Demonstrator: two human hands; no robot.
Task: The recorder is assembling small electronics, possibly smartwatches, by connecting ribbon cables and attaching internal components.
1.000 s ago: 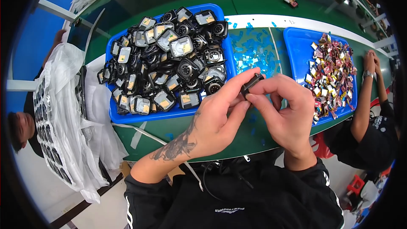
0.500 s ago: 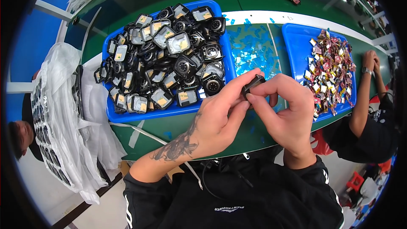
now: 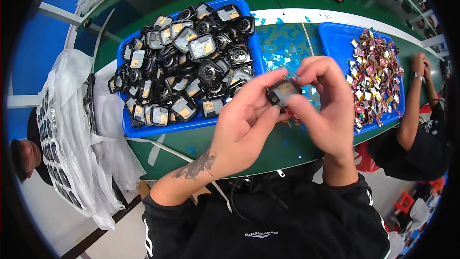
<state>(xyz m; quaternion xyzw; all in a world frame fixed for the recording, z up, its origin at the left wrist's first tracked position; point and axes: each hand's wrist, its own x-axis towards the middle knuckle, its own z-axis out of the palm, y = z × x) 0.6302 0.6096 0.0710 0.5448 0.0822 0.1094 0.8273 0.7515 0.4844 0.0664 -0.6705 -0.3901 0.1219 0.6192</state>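
Note:
My left hand holds a black smartwatch case between thumb and fingers over the table. The case is tilted toward me, with a tan patch showing on its grey face. From the right, my right hand closes round the case's right side, its blurred thumb across the lower right corner and its fingers curled behind. Small reddish bits show just under the case. At the left, a blue tray is heaped with similar smartwatch cases.
Blue film pieces lie scattered between the trays. A second blue tray at the right holds a pile of small shiny reddish parts. White plastic wrapping covers stacked trays at far left. Another person's arm rests beyond the right tray.
The smartwatch case has turned from edge-on to show its face. My right hand has shifted from a pinch at its edge, its fingers lifting higher and its thumb crossing the face.

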